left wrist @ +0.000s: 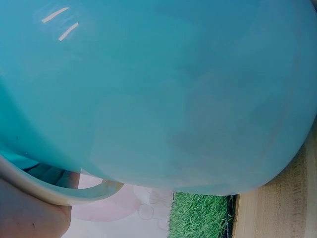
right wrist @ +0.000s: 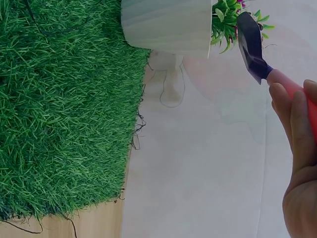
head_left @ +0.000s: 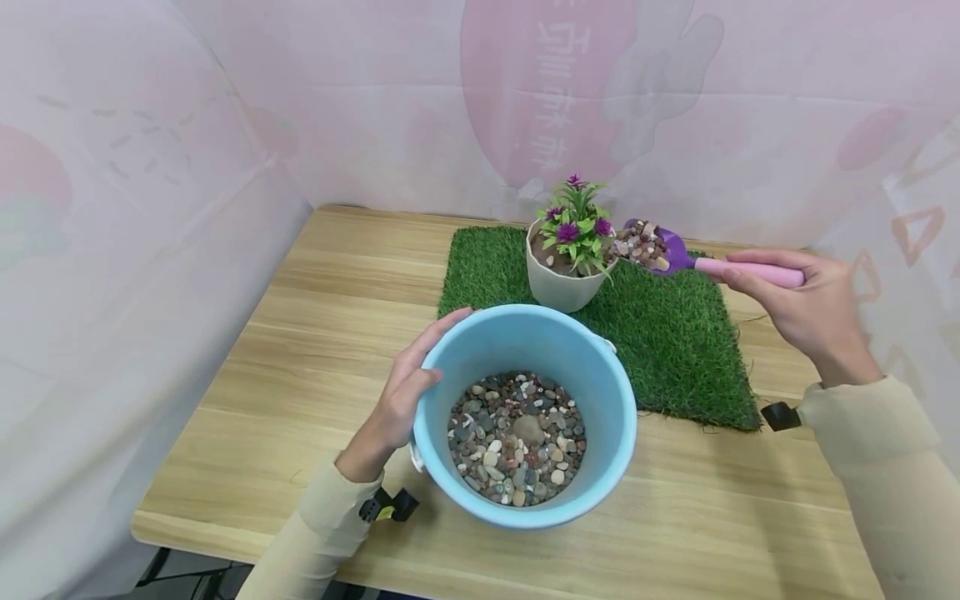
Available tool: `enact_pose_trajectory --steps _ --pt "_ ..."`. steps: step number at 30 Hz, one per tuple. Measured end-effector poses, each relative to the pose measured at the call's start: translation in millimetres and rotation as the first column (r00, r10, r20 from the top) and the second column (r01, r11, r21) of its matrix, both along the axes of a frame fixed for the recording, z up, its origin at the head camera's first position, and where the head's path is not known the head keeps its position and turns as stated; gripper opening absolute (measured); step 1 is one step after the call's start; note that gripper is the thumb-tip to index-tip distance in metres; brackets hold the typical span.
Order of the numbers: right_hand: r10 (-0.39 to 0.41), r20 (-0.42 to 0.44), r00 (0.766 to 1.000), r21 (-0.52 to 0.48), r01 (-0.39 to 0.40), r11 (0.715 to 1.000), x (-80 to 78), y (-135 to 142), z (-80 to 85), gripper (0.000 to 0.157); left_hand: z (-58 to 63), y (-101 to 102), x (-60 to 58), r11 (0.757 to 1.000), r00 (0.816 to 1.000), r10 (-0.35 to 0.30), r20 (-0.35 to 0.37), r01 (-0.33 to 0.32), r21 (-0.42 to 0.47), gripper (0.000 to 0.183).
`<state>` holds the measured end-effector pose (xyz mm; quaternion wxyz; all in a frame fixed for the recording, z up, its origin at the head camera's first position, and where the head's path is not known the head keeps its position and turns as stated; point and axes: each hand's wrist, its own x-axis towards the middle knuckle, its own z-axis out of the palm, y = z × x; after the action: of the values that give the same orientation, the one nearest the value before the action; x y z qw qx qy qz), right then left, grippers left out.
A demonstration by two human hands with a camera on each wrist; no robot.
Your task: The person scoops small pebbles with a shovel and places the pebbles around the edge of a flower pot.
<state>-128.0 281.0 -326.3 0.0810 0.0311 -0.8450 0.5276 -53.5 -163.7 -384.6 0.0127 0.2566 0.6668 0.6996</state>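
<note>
In the head view a light blue bucket stands on the table with many small pebbles in its bottom. My left hand holds the bucket's left side, thumb at the rim and fingers along the outer wall. My right hand grips the pink handle of a small purple trowel. Pebbles are heaped on its blade, whose tip is at the right rim of a white flowerpot. A plant with purple flowers grows from brown soil there. The right wrist view shows the trowel from below, beside the plant.
Under the flowerpot lies a green artificial grass mat. The wooden table has its left edge near a pale printed cloth, which hangs behind and at both sides. A white bucket handle passes near my left hand.
</note>
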Motion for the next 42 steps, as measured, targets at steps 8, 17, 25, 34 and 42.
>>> enact_pose_trajectory --steps 8,17,25,34,42 --pt "0.008 0.009 1.0 -0.028 -0.008 1.0 -5.7 -2.2 2.0 0.038 1.4 0.6 -0.4 1.0 1.0 -0.004 0.007 0.004 0.001 0.069" --pt "-0.004 0.063 0.998 0.003 0.004 1.0 -13.3 -3.2 3.8 0.043 2.4 0.4 0.2 1.0 1.0 0.0 0.009 0.0 0.001 0.069" --pt "0.045 0.062 0.997 -0.118 -0.038 0.992 -23.1 -2.1 1.0 0.044 1.4 0.1 0.4 1.0 1.0 -0.004 0.022 0.004 0.014 0.069" --pt "0.029 0.05 0.998 -0.101 -0.024 0.995 -29.0 -4.6 -5.5 0.043 1.9 1.0 0.7 1.0 1.0 0.001 0.015 -0.001 0.002 0.069" --pt "0.064 0.049 0.997 -0.147 -0.057 0.988 -36.3 -5.7 -10.9 0.044 3.0 2.0 1.0 1.0 1.0 -0.009 0.002 0.009 0.008 0.069"
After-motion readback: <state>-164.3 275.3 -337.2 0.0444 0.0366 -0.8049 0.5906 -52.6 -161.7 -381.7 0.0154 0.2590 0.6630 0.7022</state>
